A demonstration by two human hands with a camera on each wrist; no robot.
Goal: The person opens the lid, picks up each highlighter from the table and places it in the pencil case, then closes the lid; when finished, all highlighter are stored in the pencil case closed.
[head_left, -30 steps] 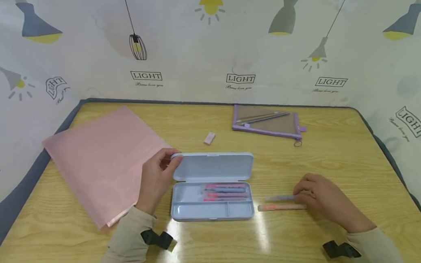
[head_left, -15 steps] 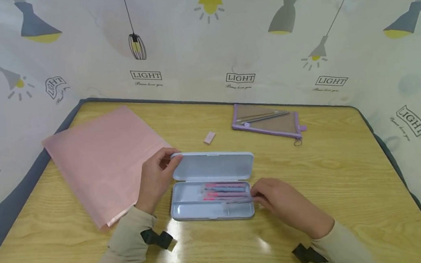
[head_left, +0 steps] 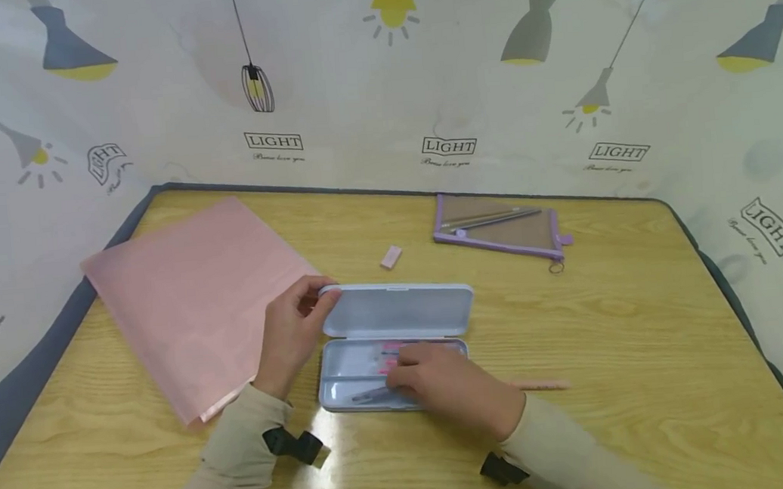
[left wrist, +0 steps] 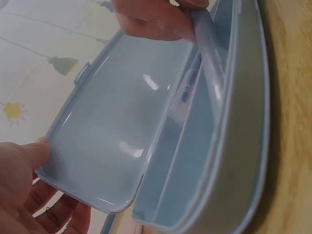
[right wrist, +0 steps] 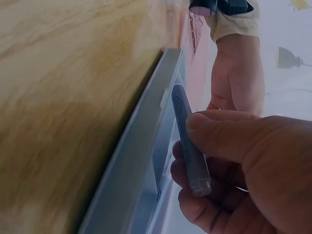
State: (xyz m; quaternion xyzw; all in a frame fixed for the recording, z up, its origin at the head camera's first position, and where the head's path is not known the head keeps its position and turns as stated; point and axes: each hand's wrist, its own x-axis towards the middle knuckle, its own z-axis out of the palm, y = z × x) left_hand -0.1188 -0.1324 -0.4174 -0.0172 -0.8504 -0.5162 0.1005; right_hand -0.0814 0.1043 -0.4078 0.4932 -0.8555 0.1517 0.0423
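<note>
A light blue pencil case [head_left: 328, 366] lies open on the table. Its raised lid [head_left: 396, 311] is pinched at the left corner by my left hand [head_left: 290, 333]. Over the case's right half, my right hand [head_left: 452, 384] holds a translucent bluish pen [right wrist: 190, 141] between thumb and fingers. That pen slants into the front compartment, one end low inside it, as the left wrist view shows. Several pink and blue pens [head_left: 388, 364] lie in the rear compartment, mostly covered by my right hand. A peach-coloured pen [head_left: 543, 385] lies on the table right of the case, partly behind the right wrist.
A pink folder [head_left: 197, 296] lies to the left, close to my left hand. Behind the case is a small pink eraser [head_left: 391, 257]. A purple-edged mesh pouch [head_left: 500, 237] with pencils on or in it lies at the back right. A printed curtain [head_left: 353, 88] surrounds the table.
My right hand has lifted the bluish pen from the table on the right and carried it left into the case's front compartment. The left hand stays on the lid.
</note>
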